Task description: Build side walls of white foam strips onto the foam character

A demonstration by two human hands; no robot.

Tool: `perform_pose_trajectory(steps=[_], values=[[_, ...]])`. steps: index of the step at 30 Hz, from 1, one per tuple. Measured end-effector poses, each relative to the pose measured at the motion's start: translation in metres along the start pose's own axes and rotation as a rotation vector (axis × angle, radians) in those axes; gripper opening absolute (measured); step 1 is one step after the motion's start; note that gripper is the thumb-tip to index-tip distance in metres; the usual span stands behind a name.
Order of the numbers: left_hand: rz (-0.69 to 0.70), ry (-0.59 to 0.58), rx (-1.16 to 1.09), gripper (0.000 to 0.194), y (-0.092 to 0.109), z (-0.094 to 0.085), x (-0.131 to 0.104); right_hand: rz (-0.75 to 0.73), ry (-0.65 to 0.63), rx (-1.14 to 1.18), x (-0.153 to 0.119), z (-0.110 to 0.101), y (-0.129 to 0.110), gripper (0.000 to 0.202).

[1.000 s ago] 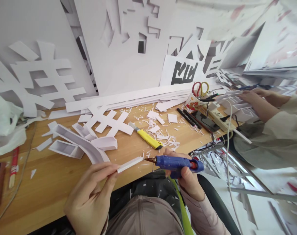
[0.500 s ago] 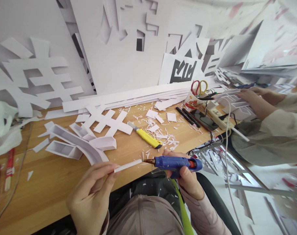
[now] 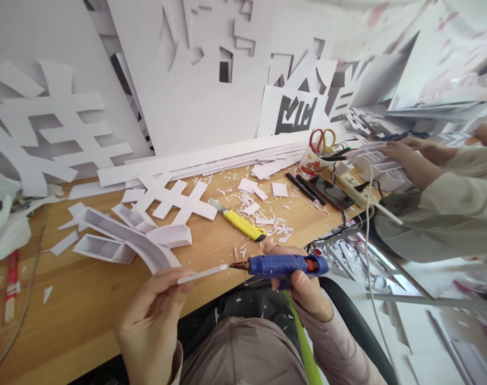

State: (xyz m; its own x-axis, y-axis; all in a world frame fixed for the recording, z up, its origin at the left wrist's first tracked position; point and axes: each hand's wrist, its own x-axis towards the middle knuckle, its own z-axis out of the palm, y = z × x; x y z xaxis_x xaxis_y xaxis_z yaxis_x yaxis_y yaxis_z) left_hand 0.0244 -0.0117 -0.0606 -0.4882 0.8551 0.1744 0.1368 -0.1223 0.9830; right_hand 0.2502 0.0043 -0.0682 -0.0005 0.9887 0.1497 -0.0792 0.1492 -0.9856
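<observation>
My left hand (image 3: pixel 155 315) pinches one end of a narrow white foam-board strip (image 3: pixel 205 274) between thumb and fingers. My right hand (image 3: pixel 305 291) is wrapped round a blue hot glue gun (image 3: pixel 281 266). The gun's brown nozzle meets the strip's far end, above the table's front edge. Just beyond my left hand lies a curved, hollow white foam-board shape (image 3: pixel 127 232) with raised walls. A yellow box cutter (image 3: pixel 243 225) rests on the table behind the glue gun, beside a flat white cut-out (image 3: pixel 181 200).
White scraps litter the wooden table (image 3: pixel 78 299). A cup (image 3: pixel 313 160) holds scissors, near black markers (image 3: pixel 305 189), a phone (image 3: pixel 332 192) and a power strip (image 3: pixel 358 187). Large cut boards (image 3: pixel 203 107) lean behind. At right, another person's hands (image 3: pixel 408 152) handle white pieces; a white cable (image 3: pixel 368 240) hangs down.
The strip and glue gun have shifted slightly left in view, and the strip has turned more edge-on. Both hands keep their holds, with the nozzle still at the strip's end.
</observation>
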Motion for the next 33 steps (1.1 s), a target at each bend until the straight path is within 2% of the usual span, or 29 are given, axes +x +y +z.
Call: perform_pose_trajectory(steps=[8, 13, 19, 27, 31, 33], values=[[-0.150, 0.049, -0.077, 0.029, -0.006, -0.005, 0.001, -0.073, -0.103, 0.027, 0.010, 0.004, -0.007, 0.045], [-0.208, 0.080, -0.066, 0.039, -0.005, -0.003, 0.003, -0.089, -0.002, 0.058, 0.007, 0.009, -0.012, 0.041], [-0.264, 0.074, -0.084, 0.039, -0.001, -0.002, 0.001, -0.071, -0.003, 0.060, 0.005, 0.010, -0.017, 0.044], [-0.240, 0.044, -0.050, 0.035, 0.001, -0.001, -0.002, -0.043, -0.024, 0.020, 0.005, 0.006, -0.018, 0.053], [-0.246, 0.024, -0.057, 0.034, 0.000, -0.002, -0.002, -0.069, -0.036, 0.022, 0.005, 0.008, -0.022, 0.052], [-0.231, 0.011, -0.054, 0.033, 0.000, -0.003, -0.002, -0.092, 0.004, 0.027, 0.004, 0.009, -0.022, 0.048]])
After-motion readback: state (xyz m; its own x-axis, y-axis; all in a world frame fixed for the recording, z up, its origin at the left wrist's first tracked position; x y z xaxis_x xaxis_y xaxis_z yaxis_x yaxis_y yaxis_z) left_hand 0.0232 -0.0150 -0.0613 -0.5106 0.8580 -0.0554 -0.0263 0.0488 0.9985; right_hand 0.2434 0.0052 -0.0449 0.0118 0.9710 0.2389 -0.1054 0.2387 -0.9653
